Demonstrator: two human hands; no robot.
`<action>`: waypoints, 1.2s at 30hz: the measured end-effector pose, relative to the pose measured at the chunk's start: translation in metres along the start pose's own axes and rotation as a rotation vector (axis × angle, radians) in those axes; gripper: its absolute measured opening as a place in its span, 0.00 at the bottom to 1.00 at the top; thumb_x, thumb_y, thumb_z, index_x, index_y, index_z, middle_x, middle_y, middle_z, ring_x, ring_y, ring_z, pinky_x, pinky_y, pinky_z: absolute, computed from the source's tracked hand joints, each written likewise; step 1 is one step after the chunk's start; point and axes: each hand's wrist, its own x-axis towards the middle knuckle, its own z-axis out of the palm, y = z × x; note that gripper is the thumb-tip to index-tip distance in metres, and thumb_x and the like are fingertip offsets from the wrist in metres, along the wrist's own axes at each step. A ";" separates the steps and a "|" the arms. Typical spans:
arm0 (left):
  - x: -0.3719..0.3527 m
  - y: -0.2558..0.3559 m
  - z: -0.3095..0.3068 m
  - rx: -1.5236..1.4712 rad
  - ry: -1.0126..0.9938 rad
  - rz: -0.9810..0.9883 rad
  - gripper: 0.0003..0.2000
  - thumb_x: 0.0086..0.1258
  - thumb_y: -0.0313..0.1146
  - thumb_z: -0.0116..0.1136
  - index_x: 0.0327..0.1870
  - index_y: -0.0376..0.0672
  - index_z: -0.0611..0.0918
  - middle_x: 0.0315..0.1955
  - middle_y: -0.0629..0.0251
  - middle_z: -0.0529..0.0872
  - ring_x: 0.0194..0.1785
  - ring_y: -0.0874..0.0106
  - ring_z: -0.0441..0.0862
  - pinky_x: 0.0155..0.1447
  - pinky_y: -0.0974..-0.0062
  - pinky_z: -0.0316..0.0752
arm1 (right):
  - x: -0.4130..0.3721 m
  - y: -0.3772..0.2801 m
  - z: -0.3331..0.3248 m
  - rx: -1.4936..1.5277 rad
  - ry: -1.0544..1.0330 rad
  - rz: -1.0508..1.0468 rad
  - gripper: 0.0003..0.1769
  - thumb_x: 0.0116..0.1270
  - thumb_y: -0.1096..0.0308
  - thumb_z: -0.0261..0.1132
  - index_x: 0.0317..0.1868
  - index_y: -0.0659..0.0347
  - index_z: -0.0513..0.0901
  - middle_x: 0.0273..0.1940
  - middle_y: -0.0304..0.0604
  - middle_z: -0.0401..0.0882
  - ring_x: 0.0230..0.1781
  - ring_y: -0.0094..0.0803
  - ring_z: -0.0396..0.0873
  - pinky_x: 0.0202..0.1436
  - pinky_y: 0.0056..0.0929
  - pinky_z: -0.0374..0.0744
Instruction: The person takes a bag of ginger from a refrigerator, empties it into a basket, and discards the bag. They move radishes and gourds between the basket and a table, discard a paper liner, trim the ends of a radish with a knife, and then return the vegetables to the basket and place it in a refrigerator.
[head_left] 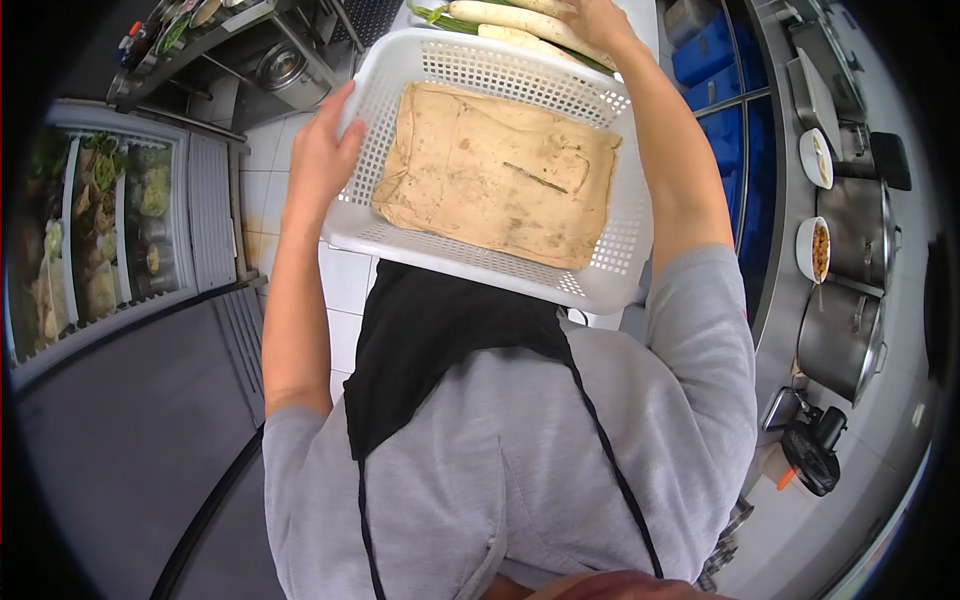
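A white perforated plastic basket is held in front of my body, tilted, its near rim by my black apron. My left hand grips the basket's left side, with the thumb at the rim. A stained, wrinkled sheet of brown cardboard lines its bottom, with a thin dark strip on it. Past the far rim, several white radishes with green tops lie on a white surface. My right hand closes on one of these radishes; its fingertips are partly hidden at the frame's top edge.
On the left stands a glass-front fridge full of vegetables. A metal rack and a steel pot are beyond it. Blue crates sit on shelving to the right, near a counter with white bowls and large steel pots.
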 end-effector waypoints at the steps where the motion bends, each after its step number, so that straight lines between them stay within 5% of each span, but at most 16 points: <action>1: 0.000 -0.003 -0.001 -0.009 -0.008 -0.014 0.24 0.69 0.29 0.62 0.68 0.42 0.77 0.52 0.41 0.86 0.56 0.46 0.85 0.59 0.60 0.78 | 0.000 0.005 0.007 0.049 0.014 -0.010 0.25 0.67 0.61 0.67 0.65 0.51 0.81 0.53 0.63 0.84 0.57 0.57 0.81 0.62 0.48 0.78; 10: 0.005 0.000 0.001 -0.012 -0.049 -0.015 0.24 0.70 0.27 0.61 0.69 0.42 0.76 0.52 0.43 0.87 0.56 0.49 0.86 0.59 0.63 0.78 | -0.024 -0.020 -0.027 0.126 -0.044 0.010 0.26 0.67 0.64 0.63 0.65 0.61 0.79 0.53 0.68 0.82 0.56 0.61 0.80 0.62 0.48 0.77; 13: 0.006 0.002 0.004 0.029 -0.038 0.046 0.25 0.71 0.27 0.61 0.70 0.40 0.74 0.53 0.46 0.88 0.55 0.53 0.87 0.59 0.66 0.79 | -0.073 -0.037 -0.071 0.237 0.027 -0.040 0.27 0.66 0.64 0.63 0.65 0.62 0.79 0.50 0.68 0.83 0.54 0.61 0.81 0.61 0.49 0.77; 14: 0.007 0.003 0.006 0.036 -0.024 0.087 0.26 0.71 0.26 0.61 0.71 0.39 0.73 0.52 0.47 0.88 0.54 0.55 0.88 0.59 0.67 0.79 | -0.100 -0.036 -0.071 0.100 0.244 -0.123 0.26 0.64 0.65 0.64 0.63 0.63 0.81 0.49 0.65 0.83 0.51 0.60 0.82 0.57 0.48 0.78; 17: 0.008 0.000 0.006 -0.313 -0.160 -0.159 0.26 0.71 0.25 0.61 0.71 0.34 0.72 0.51 0.53 0.88 0.50 0.66 0.87 0.57 0.71 0.79 | -0.195 -0.059 -0.112 0.073 0.358 -0.005 0.28 0.60 0.64 0.67 0.62 0.63 0.81 0.49 0.64 0.82 0.49 0.59 0.82 0.56 0.47 0.78; 20: 0.013 -0.037 0.011 -0.648 -0.288 -0.256 0.25 0.70 0.24 0.61 0.69 0.33 0.73 0.51 0.56 0.87 0.49 0.72 0.85 0.54 0.74 0.80 | -0.310 -0.056 -0.082 -0.031 0.450 0.242 0.32 0.66 0.55 0.70 0.66 0.65 0.78 0.48 0.49 0.84 0.43 0.35 0.83 0.49 0.34 0.80; 23: 0.011 -0.039 0.006 -0.789 -0.433 -0.433 0.23 0.71 0.29 0.61 0.67 0.34 0.75 0.52 0.55 0.86 0.50 0.68 0.86 0.54 0.69 0.81 | -0.398 -0.117 -0.042 0.692 0.372 0.789 0.39 0.67 0.56 0.71 0.74 0.59 0.68 0.51 0.52 0.83 0.48 0.34 0.83 0.47 0.40 0.83; 27: 0.016 -0.043 0.001 -0.979 -0.731 -0.625 0.24 0.73 0.36 0.55 0.68 0.35 0.74 0.56 0.54 0.85 0.57 0.59 0.84 0.63 0.62 0.79 | -0.432 -0.208 -0.012 1.028 0.618 1.116 0.30 0.68 0.64 0.64 0.69 0.59 0.71 0.49 0.55 0.84 0.49 0.39 0.84 0.50 0.39 0.83; 30: 0.016 -0.027 -0.014 -1.171 -0.920 -0.684 0.28 0.74 0.39 0.53 0.73 0.37 0.70 0.64 0.53 0.79 0.66 0.57 0.78 0.69 0.57 0.74 | -0.457 -0.235 0.009 0.737 0.730 1.107 0.26 0.66 0.69 0.60 0.65 0.58 0.73 0.50 0.57 0.84 0.52 0.43 0.84 0.53 0.41 0.81; 32: 0.020 -0.034 -0.014 -1.272 -1.033 -0.693 0.31 0.75 0.41 0.53 0.76 0.38 0.67 0.69 0.53 0.75 0.70 0.57 0.73 0.71 0.55 0.71 | -0.468 -0.264 0.008 0.671 0.772 1.144 0.26 0.64 0.74 0.58 0.65 0.62 0.73 0.51 0.50 0.82 0.53 0.35 0.81 0.54 0.33 0.80; 36: 0.021 -0.036 -0.009 -1.341 -1.146 -0.779 0.31 0.74 0.40 0.56 0.75 0.39 0.67 0.70 0.50 0.73 0.71 0.56 0.73 0.73 0.51 0.70 | -0.480 -0.307 -0.002 0.816 0.963 1.277 0.25 0.63 0.78 0.56 0.62 0.64 0.76 0.52 0.43 0.81 0.55 0.29 0.78 0.62 0.28 0.75</action>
